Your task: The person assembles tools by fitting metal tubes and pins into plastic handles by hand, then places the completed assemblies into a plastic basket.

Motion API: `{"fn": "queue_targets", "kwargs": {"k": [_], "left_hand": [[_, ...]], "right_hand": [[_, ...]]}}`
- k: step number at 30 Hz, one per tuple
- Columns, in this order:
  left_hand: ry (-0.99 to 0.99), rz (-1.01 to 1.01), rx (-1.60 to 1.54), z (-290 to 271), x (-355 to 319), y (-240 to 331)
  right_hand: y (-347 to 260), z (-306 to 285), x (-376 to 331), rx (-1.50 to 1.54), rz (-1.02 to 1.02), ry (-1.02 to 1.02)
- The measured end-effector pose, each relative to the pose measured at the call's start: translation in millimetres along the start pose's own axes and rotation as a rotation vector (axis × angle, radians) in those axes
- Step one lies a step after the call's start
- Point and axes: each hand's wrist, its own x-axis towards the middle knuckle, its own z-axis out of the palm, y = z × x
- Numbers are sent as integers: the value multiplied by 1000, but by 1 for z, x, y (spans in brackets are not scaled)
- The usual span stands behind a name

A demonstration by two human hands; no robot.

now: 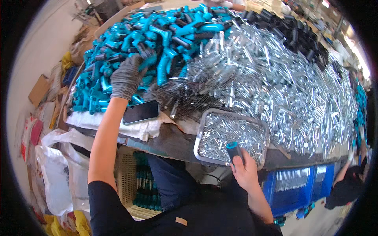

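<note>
The left hand (pixel 126 78), wearing a grey knit glove, is reaching into the pile of teal and black handles (pixel 157 35) in the upper left of the frame; its fingers are curling down among the handles, but whether they are closing on one cannot be told. The right hand (pixel 245 170), bare, is sitting in the lower centre of the frame and is gripping a single handle (pixel 234 151), teal at the top and black below, held roughly upright just in front of the near rim of the metal tray (pixel 201 131). The tray is holding small silvery metal parts and is sitting at the table's front edge. A dark smartphone (pixel 141 112) is lying flat on white cloth just below the gloved hand. A large heap of shiny metal rods (pixel 283 86) is covering the centre and right of the table, with black handles (pixel 291 31) piled at the upper right. A blue crate (pixel 297 188) holding metal pieces is standing below the table at lower right, and a tan basket (pixel 128 177) containing teal-handled tools is standing at lower centre left
</note>
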Motion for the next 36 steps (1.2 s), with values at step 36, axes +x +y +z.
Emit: {"fn": "queue_targets", "kwargs": {"k": [36], "left_hand": [[-504, 181, -532, -102, -74, 259]], "right_hand": [[-20, -35, -25, -344, -74, -18]]}}
